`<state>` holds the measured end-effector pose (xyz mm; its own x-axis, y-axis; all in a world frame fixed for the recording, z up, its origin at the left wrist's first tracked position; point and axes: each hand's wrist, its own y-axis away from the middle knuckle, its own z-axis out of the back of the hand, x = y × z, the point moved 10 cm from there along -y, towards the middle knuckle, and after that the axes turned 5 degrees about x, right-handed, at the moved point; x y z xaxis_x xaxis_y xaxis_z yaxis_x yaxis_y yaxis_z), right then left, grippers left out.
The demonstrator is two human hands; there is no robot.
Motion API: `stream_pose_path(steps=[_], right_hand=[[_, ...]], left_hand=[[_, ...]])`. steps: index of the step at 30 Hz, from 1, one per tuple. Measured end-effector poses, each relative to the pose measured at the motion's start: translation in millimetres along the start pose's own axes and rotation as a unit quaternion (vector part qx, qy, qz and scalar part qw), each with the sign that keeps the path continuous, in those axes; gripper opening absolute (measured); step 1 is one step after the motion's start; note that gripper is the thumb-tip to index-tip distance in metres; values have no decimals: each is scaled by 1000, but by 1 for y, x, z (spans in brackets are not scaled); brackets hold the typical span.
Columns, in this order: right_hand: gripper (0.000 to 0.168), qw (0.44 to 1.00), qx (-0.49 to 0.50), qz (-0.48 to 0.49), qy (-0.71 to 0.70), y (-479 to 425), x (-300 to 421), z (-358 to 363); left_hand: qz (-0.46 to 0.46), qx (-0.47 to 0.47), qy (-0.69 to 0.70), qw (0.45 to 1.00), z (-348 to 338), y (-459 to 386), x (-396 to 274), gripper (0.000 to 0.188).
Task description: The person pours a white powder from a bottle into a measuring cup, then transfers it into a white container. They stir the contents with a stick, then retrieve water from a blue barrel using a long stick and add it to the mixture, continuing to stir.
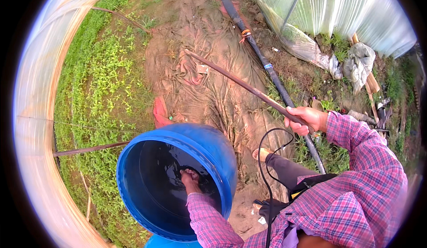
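A blue plastic barrel (210, 141) with an open top stands before me, dark water (163, 181) inside it. My left hand (190, 176) reaches down into the barrel at the water, with its fingers curled. Whether those fingers hold anything is hidden. Out to the right, my right hand (302, 119) grips one end of a long brown wooden stick (240, 86). The stick slants away over the ground, and its far tip is beyond the barrel.
Muddy cloth sheeting (213, 98) covers the path. Beside it runs a black hose (277, 84) with tied bands. Green seedlings (96, 91) grow at left under plastic film (36, 121). Another film tunnel (333, 7) stands at upper right. A black cable (262, 158) loops near my leg.
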<state>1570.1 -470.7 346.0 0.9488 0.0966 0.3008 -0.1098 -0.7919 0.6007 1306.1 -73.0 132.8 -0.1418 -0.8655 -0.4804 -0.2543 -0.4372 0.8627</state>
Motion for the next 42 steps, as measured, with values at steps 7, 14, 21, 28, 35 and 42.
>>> stream_pose_path(steps=[7,14,21,28,35,42], right_hand=[[47,997,49,-35,-48,3,-1,-29],[48,974,173,-64,-132,14,-5,-100],[46,996,78,-21,-35,41,15,-73],[39,861,-154,44,483,36,71,23],[36,908,-169,24,383,16,65,42],[34,991,85,93,46,-95,79,-54]], left_hand=[[-155,356,69,919,-242,209,-96,42],[-487,456,-413,619,-391,309,-27,41],[-404,281,-239,837,-321,256,-92,44],[-456,193,-147,856,-250,291,-100,38],[-446,74,-66,889,-143,291,-124,33],[-152,-137,-139,969,-33,131,-87,27]])
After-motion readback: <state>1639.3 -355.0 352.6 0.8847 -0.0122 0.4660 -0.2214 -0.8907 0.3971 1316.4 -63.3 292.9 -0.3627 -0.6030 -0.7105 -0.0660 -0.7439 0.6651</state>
